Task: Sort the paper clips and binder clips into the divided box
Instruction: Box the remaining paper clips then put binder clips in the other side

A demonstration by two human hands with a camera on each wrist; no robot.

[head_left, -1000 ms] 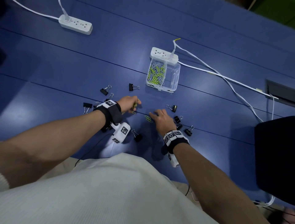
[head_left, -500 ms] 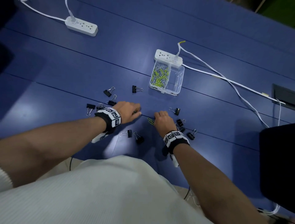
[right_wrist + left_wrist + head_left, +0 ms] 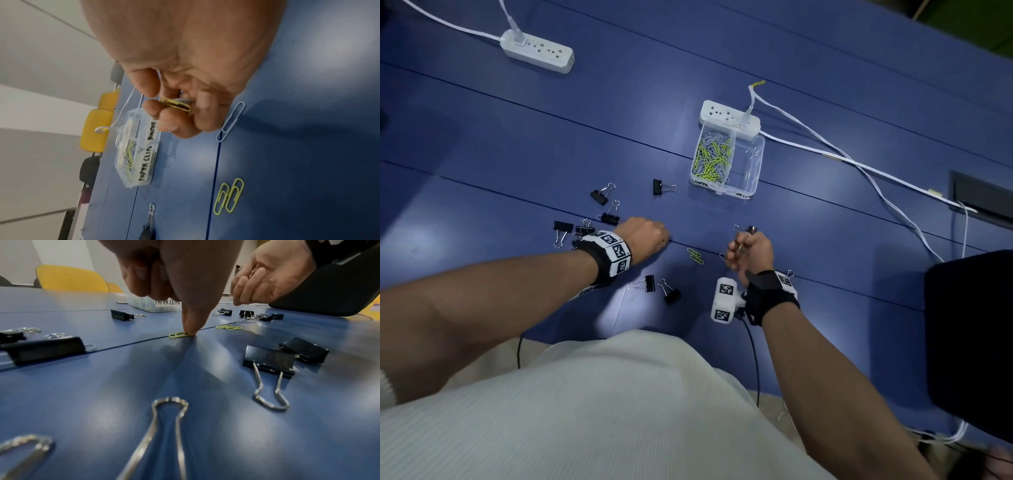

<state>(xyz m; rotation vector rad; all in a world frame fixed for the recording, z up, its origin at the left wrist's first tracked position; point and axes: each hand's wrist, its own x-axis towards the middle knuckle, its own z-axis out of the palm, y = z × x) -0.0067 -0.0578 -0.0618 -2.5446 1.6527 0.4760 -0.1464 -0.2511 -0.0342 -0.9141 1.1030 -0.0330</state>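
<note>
The clear divided box (image 3: 752,171) stands at mid-table; its left compartment holds yellow-green and pale blue paper clips (image 3: 712,154), and the right one looks empty. My left hand (image 3: 650,236) is down on the table seam, one fingertip (image 3: 190,331) pressing a yellow-green paper clip (image 3: 177,335). Raised a little off the table, my right hand (image 3: 748,248) holds yellow-green paper clips (image 3: 177,104) in its curled fingers. Two yellow-green clips (image 3: 695,255) and a pale blue one (image 3: 231,123) lie between the hands. Several black binder clips (image 3: 599,196) lie scattered around both hands.
A white power strip (image 3: 729,114) touches the box's far end, and its cable (image 3: 859,164) runs off to the right. Another strip (image 3: 537,51) lies far left. A black object (image 3: 969,342) fills the right edge. Binder clips (image 3: 645,283) lie near the table's front edge.
My right hand has lifted off the table and turned palm-inward with paper clips in its fingers. My left hand stays at the seam, fingertip down.
</note>
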